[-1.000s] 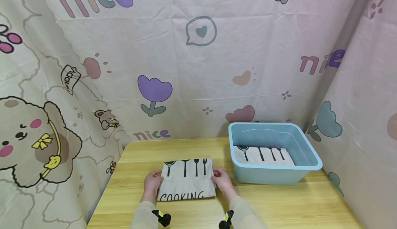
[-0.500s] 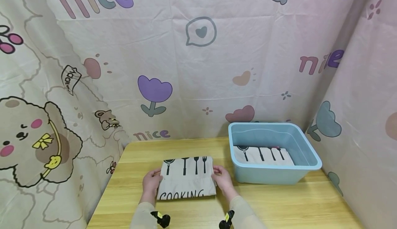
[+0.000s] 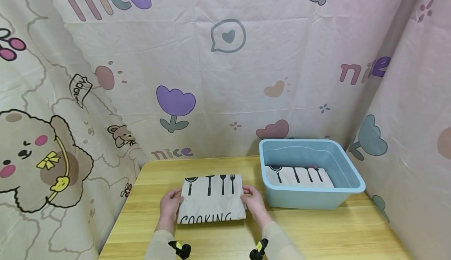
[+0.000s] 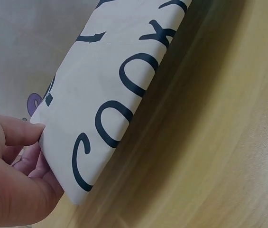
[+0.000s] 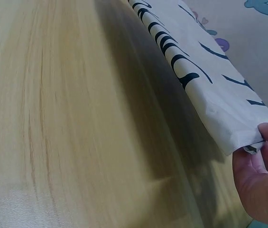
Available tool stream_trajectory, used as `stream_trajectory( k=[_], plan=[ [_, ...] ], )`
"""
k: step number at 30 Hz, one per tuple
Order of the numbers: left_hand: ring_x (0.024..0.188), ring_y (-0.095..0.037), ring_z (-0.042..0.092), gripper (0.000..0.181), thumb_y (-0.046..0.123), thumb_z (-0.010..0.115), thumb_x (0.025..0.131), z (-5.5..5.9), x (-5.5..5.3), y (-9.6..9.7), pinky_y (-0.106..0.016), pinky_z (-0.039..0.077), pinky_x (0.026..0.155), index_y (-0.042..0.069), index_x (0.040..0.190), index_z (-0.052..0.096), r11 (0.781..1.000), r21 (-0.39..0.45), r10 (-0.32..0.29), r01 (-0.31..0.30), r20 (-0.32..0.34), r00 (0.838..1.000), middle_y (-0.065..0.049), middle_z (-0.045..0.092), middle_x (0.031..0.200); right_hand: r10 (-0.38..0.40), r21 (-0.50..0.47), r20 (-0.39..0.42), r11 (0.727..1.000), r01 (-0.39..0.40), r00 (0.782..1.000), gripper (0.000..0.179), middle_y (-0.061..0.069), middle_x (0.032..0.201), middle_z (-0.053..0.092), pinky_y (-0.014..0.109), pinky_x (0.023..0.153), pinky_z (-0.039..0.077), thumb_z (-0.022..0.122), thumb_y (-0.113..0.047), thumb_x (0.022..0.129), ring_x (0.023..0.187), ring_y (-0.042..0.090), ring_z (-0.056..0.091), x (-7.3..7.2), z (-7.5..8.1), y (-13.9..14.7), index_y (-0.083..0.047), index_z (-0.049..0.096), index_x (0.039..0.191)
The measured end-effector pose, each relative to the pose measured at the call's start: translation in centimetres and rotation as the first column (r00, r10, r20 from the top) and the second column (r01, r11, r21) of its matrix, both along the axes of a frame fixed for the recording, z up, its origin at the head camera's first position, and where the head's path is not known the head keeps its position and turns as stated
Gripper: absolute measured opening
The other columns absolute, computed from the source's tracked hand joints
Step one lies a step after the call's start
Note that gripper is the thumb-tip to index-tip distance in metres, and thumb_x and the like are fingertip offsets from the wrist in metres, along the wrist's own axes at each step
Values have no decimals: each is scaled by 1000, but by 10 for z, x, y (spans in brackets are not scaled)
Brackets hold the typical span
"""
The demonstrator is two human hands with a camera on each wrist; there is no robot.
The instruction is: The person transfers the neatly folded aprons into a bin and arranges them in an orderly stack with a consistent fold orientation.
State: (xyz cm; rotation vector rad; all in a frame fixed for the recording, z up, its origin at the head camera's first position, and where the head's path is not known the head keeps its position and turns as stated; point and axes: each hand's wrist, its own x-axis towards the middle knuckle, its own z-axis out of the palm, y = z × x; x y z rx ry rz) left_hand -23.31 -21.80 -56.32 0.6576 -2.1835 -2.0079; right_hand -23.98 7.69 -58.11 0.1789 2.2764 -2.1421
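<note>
A folded white cloth [image 3: 211, 203], printed with black kitchen utensils and the word COOKING, is held flat between both hands above the table. My left hand [image 3: 170, 205] pinches its left edge, thumb on top and fingers beneath. On the opposite side my right hand [image 3: 254, 202] grips the right edge the same way. The left wrist view shows the left thumb [image 4: 24, 131] pressed on the cloth near its corner. In the right wrist view, a shadow lies on the wood under the cloth [image 5: 214, 102], and folded layers show at its end beside the right fingers [image 5: 247, 166].
A light blue plastic bin [image 3: 303, 199] stands to the right of the hands. Inside it lies another folded white cloth [image 3: 299, 177] with the same utensil print. The wooden table [image 3: 211, 244] backs onto a patterned curtain [image 3: 225, 76], with more curtain at both sides.
Both hands have raised the folded cloth slightly and moved it a little away from the body. The bin and the cloth inside it have stayed put.
</note>
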Motion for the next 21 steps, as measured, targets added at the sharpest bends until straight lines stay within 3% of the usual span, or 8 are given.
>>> stream_trajectory(
  k=[11,21],
  plan=[
    [85,-14,63,44,-11,63,85,12,-2,-4,-24,52,69,-7,128,60,1000,1,3,-3,-21,1000,-20,67,115,-2,-12,9,1000,2,1000,37,16,112,61,35,81,53,62,8,85,98,27,58,-3,9,0,8,60,123],
    [86,-10,61,44,-11,64,85,27,-4,-6,-20,49,69,-5,129,60,1000,9,14,-13,-47,999,-12,70,107,5,-40,-35,999,-6,999,38,18,112,61,29,76,52,62,8,85,96,26,58,-3,26,-1,9,60,123]
  ],
)
